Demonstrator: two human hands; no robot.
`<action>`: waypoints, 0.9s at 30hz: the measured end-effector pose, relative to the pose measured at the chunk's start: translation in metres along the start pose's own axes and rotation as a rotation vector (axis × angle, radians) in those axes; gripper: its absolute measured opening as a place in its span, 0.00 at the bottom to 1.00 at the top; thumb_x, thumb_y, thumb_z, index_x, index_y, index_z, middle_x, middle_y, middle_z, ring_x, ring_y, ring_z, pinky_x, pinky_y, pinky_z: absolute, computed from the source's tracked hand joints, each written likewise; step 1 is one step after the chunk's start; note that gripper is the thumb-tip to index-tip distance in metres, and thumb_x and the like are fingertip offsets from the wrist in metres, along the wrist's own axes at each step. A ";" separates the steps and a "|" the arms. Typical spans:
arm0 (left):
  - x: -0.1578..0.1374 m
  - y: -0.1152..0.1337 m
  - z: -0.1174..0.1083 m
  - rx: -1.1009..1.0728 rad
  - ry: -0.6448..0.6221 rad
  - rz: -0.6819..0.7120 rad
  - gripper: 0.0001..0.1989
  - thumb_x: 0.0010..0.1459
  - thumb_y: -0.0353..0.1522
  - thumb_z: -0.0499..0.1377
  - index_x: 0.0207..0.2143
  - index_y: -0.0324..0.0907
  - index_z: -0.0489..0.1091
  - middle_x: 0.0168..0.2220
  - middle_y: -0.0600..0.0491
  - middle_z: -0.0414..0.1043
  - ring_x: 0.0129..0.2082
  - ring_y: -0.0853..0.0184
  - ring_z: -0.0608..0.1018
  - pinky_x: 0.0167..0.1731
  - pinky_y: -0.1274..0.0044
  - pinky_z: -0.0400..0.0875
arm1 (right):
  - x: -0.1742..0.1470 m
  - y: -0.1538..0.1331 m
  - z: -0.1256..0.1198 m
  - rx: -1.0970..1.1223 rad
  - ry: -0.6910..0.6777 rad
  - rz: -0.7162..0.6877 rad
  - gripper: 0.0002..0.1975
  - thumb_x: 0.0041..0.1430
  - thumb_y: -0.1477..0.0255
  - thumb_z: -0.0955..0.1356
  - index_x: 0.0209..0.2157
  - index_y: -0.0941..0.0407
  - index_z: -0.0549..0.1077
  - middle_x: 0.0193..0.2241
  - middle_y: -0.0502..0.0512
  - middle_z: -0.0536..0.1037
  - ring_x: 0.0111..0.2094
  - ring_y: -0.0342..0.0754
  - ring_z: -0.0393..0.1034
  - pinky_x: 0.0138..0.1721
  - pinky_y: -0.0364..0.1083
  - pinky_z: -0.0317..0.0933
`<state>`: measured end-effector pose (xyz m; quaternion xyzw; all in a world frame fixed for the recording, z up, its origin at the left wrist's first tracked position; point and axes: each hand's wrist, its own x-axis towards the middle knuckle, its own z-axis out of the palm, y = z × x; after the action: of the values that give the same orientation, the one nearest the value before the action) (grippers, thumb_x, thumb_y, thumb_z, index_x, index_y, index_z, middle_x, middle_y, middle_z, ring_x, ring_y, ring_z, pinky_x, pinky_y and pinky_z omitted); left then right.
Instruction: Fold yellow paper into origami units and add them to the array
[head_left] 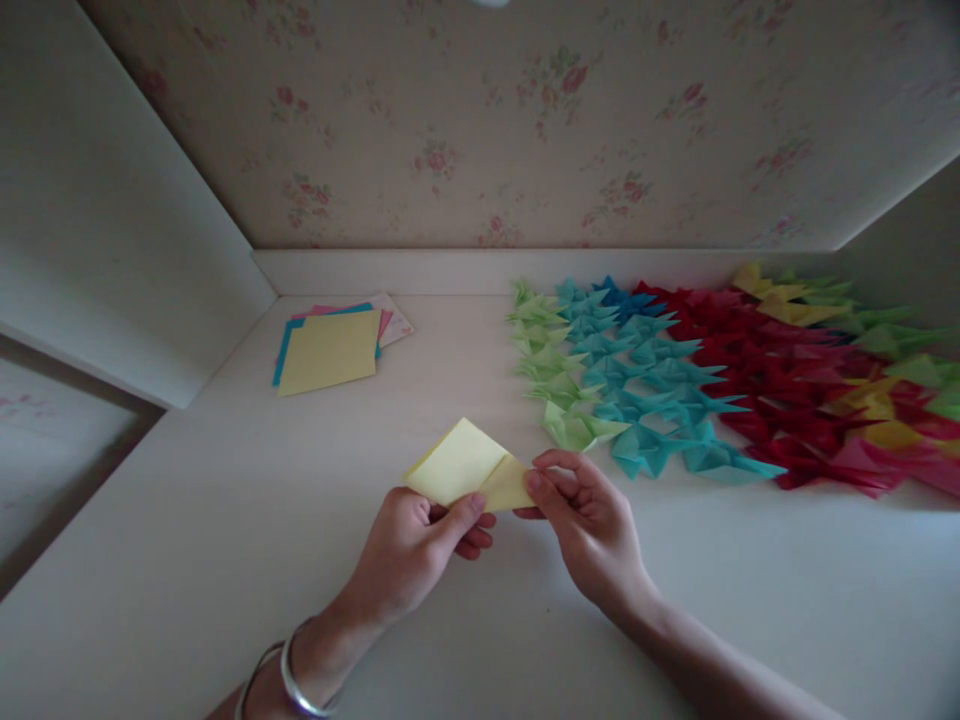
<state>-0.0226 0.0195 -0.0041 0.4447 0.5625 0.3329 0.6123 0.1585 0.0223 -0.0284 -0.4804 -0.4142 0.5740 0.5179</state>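
A pale yellow sheet of origami paper [459,462], partly folded, is held between my two hands above the white table. My left hand [424,540] pinches its lower edge, thumb on top and fingers curled beneath. At the right, a triangular flap of the paper sits in the pinch of my right hand [581,515], between thumb and fingers. A fold line runs between the square part and this flap. The undersides of the paper and some fingertips are hidden.
Several folded paper cranes, light green [577,428], turquoise [649,448] and red [757,400], stand in rows at the right. A stack of square paper [330,352] lies at the back left. The white table [480,640] meets a floral wall [450,130] behind and a white panel [112,200] at left.
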 end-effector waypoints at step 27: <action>0.000 0.000 -0.003 -0.022 0.129 0.039 0.17 0.56 0.41 0.65 0.26 0.35 0.79 0.24 0.47 0.81 0.21 0.67 0.80 0.21 0.81 0.75 | 0.007 -0.012 -0.001 0.085 -0.005 0.233 0.28 0.45 0.64 0.78 0.46 0.57 0.69 0.28 0.53 0.84 0.28 0.48 0.79 0.36 0.47 0.74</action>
<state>-0.0255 0.0198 -0.0038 0.4266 0.5883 0.3787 0.5731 0.1621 0.0311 -0.0183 -0.5015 -0.3323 0.6486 0.4662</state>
